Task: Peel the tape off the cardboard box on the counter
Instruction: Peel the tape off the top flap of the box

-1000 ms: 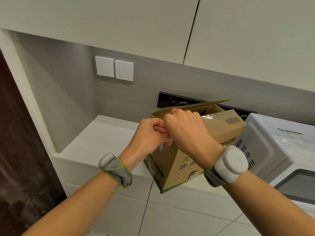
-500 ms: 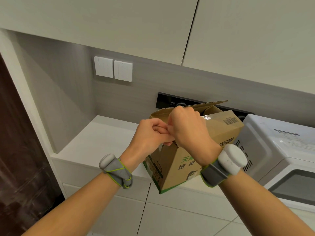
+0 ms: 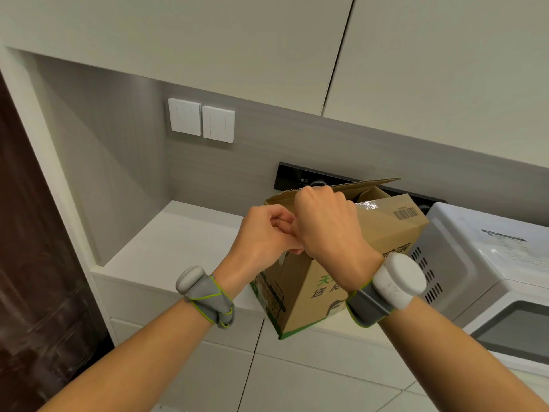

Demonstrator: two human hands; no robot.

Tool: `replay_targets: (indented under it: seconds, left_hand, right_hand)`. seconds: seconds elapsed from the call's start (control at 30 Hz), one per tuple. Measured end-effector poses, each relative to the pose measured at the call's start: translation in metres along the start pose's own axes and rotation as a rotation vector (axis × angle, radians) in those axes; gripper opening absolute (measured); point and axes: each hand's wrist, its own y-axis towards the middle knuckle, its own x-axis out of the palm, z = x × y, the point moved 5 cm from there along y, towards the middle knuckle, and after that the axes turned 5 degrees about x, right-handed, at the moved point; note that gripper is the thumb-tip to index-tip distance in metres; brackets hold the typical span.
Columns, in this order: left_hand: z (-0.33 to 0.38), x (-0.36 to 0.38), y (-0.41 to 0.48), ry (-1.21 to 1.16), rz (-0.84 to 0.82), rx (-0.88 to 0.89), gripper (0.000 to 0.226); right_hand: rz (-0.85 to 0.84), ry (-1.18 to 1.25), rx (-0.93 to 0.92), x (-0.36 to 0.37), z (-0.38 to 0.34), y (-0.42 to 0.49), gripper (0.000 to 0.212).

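A: Biggest first. Where's the task thing?

B: One counter [image 3: 166, 242], white. One microwave [image 3: 475, 263] at its right end. One cardboard box [image 3: 389, 233] stands between them, just beside the microwave, with its near bottom corner over the counter's front edge. The top flap is up.

A: Hands?

B: Two, and both are at the box's near top corner, touching each other. The right hand [image 3: 326, 224] is clenched over the upper edge of the box. The left hand [image 3: 261, 236] has curled fingers with the thumb pinched to the forefinger. It's probably gripping the tape [image 3: 367, 205], but the pinch is half hidden.

A: Tape count?

B: One glossy patch on the top panel, plus one pale strip hanging under the hands, likely the same tape.

A: Handling?

B: The box looks light and fairly stiff, so I'd guess it slides or tips if pulled and needs bracing at that top edge. The tape is thin and slick and may split. Grip the lifted end close to the cardboard and pull low.

A: Extras?

B: Two wristbands [image 3: 208, 295] and two switch plates [image 3: 202, 120].
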Motion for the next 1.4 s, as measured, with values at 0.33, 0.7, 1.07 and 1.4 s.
replay_targets:
  seconds: [0.33, 0.7, 1.07, 1.4]
  left_hand:
    - [-0.012, 0.0, 0.002, -0.218, -0.026, -0.043, 0.024]
    - [-0.003, 0.003, 0.007, -0.246, -0.11, 0.026, 0.023]
    - [-0.008, 0.005, 0.008, -0.257, -0.084, 0.061, 0.02]
    - [-0.011, 0.004, 0.009, -0.283, -0.081, 0.075, 0.011]
  right_hand:
    - [0.01, 0.262, 0.044, 0.02, 0.029, 0.012, 0.001]
    - [0.005, 0.471, -0.037, 0.019, 0.046, 0.014, 0.023]
    - [0.034, 0.521, -0.089, 0.018, 0.051, 0.007, 0.018]
    - [0.251, 0.604, -0.186, 0.03, 0.062, -0.003, 0.021]
